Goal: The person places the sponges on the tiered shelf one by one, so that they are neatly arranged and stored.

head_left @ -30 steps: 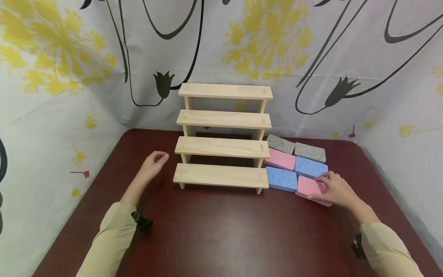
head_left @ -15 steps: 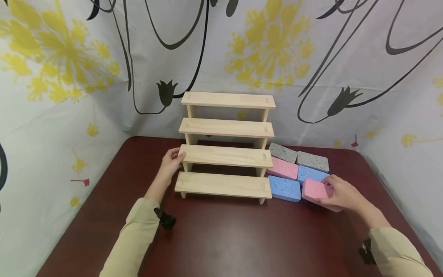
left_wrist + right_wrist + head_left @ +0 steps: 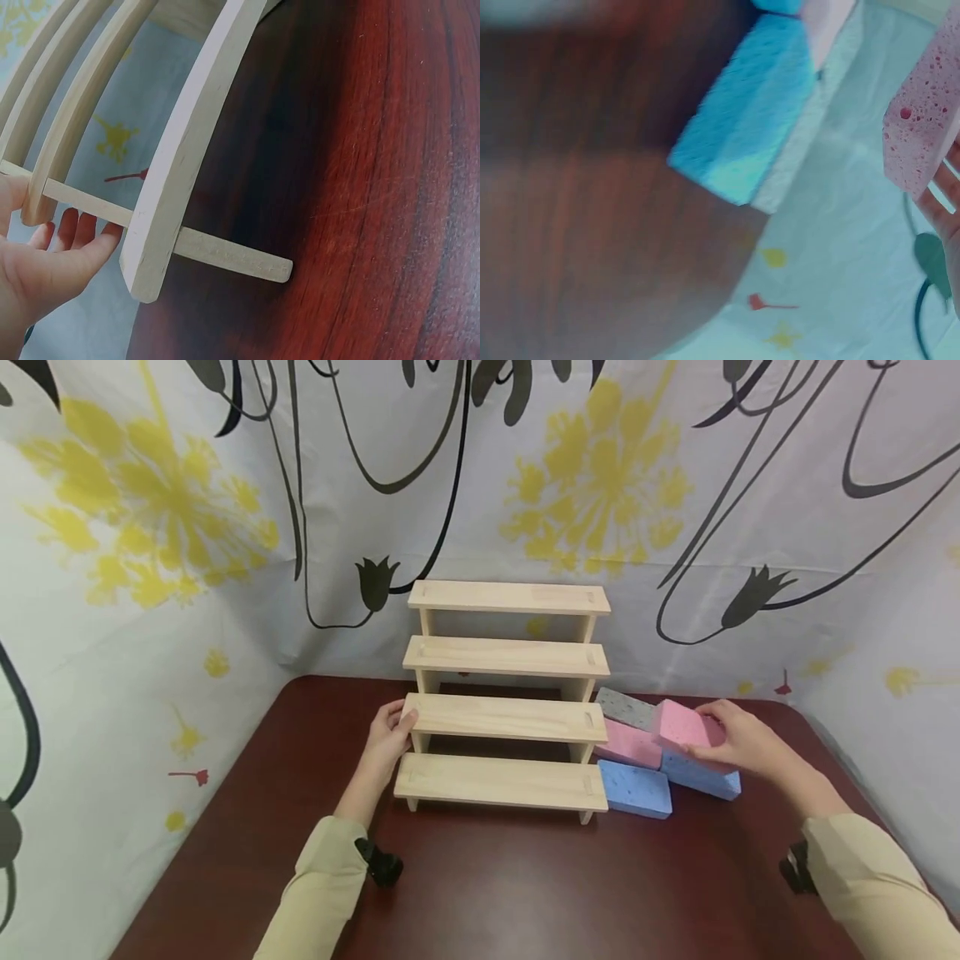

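Note:
My right hand (image 3: 746,739) holds a pink sponge (image 3: 684,727) up off the table, over the other sponges. In the right wrist view, fingers lie along the side of this pitted pink sponge (image 3: 924,112). A wooden four-step display stand (image 3: 501,777) stands at the middle. At its left end my left hand (image 3: 386,739) grips the second step from the bottom, thumb on top. The left wrist view shows this hand (image 3: 49,274) with its fingers behind the stand's side piece (image 3: 232,255).
Right of the stand lie a blue sponge (image 3: 636,789), another blue sponge (image 3: 697,775), a second pink sponge (image 3: 628,745) and a grey sponge (image 3: 624,707). A patterned cloth (image 3: 465,510) hangs behind the dark red table (image 3: 510,885).
My right hand has lifted the pink sponge from the front right of the group, up and back. My left hand has moved right and taken hold of the stand. The view has tilted up slightly.

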A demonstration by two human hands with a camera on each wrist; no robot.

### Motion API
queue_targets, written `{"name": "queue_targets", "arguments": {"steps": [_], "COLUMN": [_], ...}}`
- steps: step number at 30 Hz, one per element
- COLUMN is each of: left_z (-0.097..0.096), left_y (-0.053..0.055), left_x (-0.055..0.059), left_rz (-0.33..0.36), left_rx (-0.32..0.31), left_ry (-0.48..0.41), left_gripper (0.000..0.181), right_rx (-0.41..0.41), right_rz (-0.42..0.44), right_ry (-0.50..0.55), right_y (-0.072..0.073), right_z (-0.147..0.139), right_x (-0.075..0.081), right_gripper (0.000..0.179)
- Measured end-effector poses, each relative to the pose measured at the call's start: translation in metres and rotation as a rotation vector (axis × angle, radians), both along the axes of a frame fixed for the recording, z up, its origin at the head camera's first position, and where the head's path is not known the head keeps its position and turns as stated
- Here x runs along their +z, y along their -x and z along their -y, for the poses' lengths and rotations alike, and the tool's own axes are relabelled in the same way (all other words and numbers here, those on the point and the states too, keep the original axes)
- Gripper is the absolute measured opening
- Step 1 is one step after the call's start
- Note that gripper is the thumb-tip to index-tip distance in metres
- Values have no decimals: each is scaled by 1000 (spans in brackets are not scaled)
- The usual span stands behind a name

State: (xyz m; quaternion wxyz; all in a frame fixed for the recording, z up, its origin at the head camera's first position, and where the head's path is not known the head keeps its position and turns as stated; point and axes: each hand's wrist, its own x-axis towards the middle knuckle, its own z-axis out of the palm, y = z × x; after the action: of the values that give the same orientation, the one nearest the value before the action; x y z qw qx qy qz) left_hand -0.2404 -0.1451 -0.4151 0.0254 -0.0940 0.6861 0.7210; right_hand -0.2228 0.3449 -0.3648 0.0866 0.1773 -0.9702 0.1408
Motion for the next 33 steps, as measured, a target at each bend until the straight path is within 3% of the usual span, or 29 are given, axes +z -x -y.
{"name": "queue_targets", "arguments": {"steps": [5,13,22,33], "left_z": [-3,-6,-5,-5], "left_y": [-1,0,2,-2], "left_x": [-3,-2,5,2], "left_rz": [-8,14,32,29], "left_rx": [32,47,63,45], "left_ry": [-10,-33,-38,-35], "left_gripper": [48,48,47,47], "right_rx": [7,57,209,326], "right_rz": [-34,-219,-375,-469], "right_ry": [3,-29,15,17], "right_y": [13,38,64,94], "right_z": [20,50,93,136], "right_x": [25,62,77,93], "right_gripper": [63,66,62,51]}}
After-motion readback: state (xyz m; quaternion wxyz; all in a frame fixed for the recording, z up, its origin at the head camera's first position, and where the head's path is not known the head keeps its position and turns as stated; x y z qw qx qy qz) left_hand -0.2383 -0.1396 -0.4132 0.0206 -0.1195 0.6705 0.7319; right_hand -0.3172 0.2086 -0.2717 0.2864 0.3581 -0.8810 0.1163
